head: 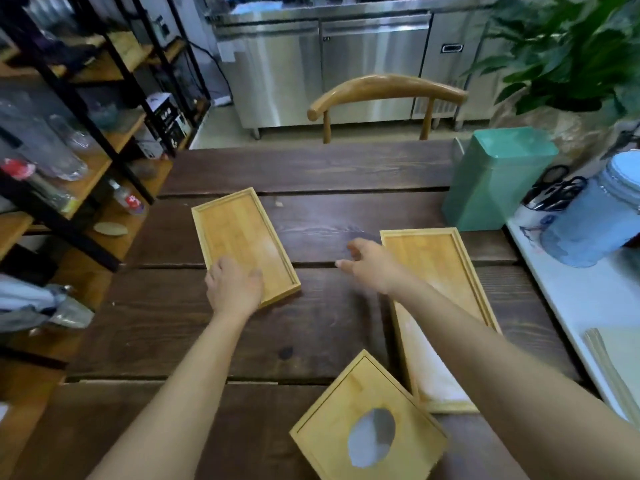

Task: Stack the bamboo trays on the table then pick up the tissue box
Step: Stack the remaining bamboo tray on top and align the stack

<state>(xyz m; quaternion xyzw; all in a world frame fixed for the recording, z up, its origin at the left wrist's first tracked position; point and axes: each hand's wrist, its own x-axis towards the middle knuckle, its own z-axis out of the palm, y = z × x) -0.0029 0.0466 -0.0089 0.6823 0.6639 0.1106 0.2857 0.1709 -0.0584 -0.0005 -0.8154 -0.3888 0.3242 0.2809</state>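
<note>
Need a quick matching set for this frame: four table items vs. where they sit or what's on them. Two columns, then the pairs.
Items
1. left bamboo tray
2. right bamboo tray
3. bamboo tissue box
4. green tin

States
A. near table edge, oval opening up
B. left hand rests on its near end
C. upright, far right of the table
D. right forearm crosses over it

Pairs: 1-B, 2-D, 3-A, 4-C

Your dark plank table [311, 168] carries a tissue box [369, 424] at its near edge. One bamboo tray [446, 271] lies just beyond the box to its right, touching it; another tray [239, 233] lies beyond-left, well apart. A green bin [495, 181] stands far beyond, right.
</note>
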